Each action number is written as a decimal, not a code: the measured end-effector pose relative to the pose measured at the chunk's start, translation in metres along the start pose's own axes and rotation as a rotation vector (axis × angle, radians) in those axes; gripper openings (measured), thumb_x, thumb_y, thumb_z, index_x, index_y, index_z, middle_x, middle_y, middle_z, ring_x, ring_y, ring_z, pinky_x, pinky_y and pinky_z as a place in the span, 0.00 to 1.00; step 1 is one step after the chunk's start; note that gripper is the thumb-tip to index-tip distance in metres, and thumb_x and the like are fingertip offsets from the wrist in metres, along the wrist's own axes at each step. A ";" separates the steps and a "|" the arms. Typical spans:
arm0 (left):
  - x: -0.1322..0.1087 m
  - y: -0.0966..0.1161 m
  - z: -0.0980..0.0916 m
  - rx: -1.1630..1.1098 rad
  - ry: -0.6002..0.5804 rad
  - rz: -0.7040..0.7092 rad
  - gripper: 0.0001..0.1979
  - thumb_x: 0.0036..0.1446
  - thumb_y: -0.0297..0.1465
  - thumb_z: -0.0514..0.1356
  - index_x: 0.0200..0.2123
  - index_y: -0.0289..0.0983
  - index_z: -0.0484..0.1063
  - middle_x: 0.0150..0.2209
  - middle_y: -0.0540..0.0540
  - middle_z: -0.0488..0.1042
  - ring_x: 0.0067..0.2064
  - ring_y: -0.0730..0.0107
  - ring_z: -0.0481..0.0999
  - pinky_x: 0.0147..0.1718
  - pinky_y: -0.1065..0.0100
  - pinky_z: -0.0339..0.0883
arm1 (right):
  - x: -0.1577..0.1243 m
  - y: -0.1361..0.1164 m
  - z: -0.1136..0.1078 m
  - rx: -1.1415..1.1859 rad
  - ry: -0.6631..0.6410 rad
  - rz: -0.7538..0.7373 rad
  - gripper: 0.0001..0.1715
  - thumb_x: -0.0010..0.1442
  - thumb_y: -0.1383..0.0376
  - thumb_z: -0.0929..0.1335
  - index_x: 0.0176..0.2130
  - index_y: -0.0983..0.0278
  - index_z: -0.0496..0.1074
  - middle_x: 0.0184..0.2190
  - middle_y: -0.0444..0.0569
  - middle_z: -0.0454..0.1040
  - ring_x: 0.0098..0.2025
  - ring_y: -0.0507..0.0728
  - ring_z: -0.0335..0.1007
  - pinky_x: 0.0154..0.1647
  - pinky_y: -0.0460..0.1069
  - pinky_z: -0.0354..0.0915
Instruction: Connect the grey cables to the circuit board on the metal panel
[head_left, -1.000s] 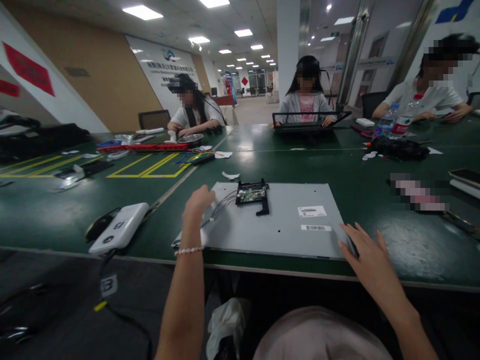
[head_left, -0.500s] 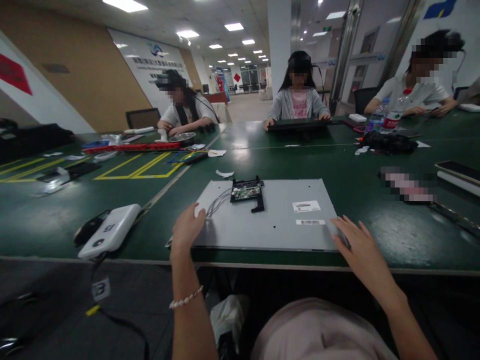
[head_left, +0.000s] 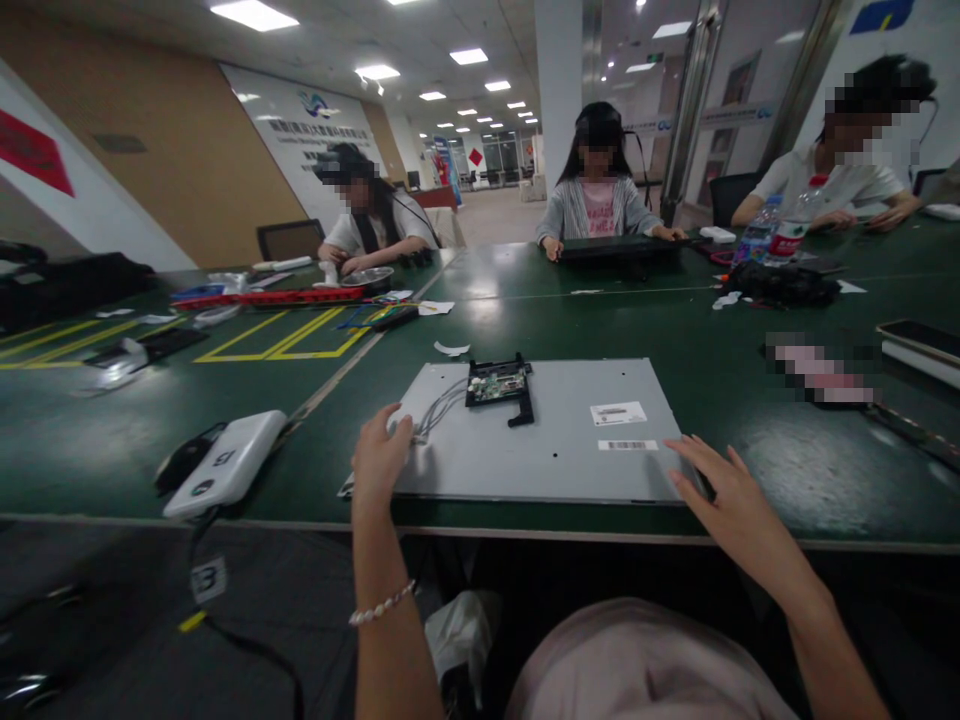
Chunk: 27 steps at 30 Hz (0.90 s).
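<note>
A flat grey display panel (head_left: 517, 470) lies back side up on the table in front of me. Near its far edge sits a green circuit board (head_left: 496, 386) in a black plastic bracket (head_left: 521, 408). Thin grey cables (head_left: 442, 402) run from the board toward the panel's left side. My left hand (head_left: 382, 450) is at the panel's left edge, thumb and fingers apart, beside the cable ends. At the right edge, my right hand (head_left: 716, 475) has its fingers spread, the tips by the panel's side. Two white labels (head_left: 618, 414) are stuck near that side.
A white power bank (head_left: 229, 465) with a cord lies left on the green table (head_left: 750, 400). Bottles (head_left: 787, 235) and a black bundle (head_left: 784, 287) stand at the right back. Three people sit across; one holds a dark panel (head_left: 619, 250). A pink object (head_left: 821, 372) lies right.
The view has shifted slightly, so things appear a little farther right. My hands stay at the panel's two sides. The person opposite has moved the dark panel to the right.
</note>
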<state>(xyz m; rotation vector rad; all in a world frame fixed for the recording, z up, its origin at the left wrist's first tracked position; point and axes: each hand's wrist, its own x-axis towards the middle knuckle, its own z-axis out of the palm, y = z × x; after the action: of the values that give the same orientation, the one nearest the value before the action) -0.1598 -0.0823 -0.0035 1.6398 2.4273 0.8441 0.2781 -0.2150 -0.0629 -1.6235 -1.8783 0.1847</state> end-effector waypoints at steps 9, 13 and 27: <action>-0.024 0.015 0.010 -0.113 0.019 0.094 0.24 0.60 0.40 0.52 0.57 0.38 0.69 0.55 0.39 0.69 0.57 0.55 0.68 0.57 0.56 0.62 | -0.008 0.017 -0.012 -0.081 0.050 0.094 0.24 0.67 0.54 0.58 0.58 0.60 0.65 0.58 0.54 0.71 0.63 0.67 0.61 0.64 0.72 0.47; -0.040 0.025 0.016 -0.120 0.020 0.154 0.23 0.61 0.40 0.52 0.56 0.38 0.69 0.55 0.39 0.70 0.58 0.55 0.68 0.58 0.56 0.61 | -0.013 0.031 -0.018 -0.155 0.078 0.118 0.26 0.67 0.53 0.56 0.57 0.61 0.65 0.57 0.55 0.72 0.62 0.69 0.62 0.63 0.73 0.48; -0.092 0.066 0.031 0.255 0.185 0.262 0.20 0.63 0.36 0.53 0.55 0.34 0.69 0.55 0.33 0.67 0.52 0.50 0.71 0.51 0.52 0.64 | -0.024 0.058 -0.021 -0.303 0.176 0.151 0.27 0.66 0.51 0.56 0.54 0.63 0.68 0.54 0.59 0.73 0.57 0.68 0.68 0.57 0.67 0.60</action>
<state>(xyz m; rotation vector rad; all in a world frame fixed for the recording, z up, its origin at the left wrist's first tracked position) -0.0551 -0.1339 -0.0179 2.0949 2.5701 0.7743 0.3388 -0.2302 -0.0842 -1.9172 -1.7113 -0.1844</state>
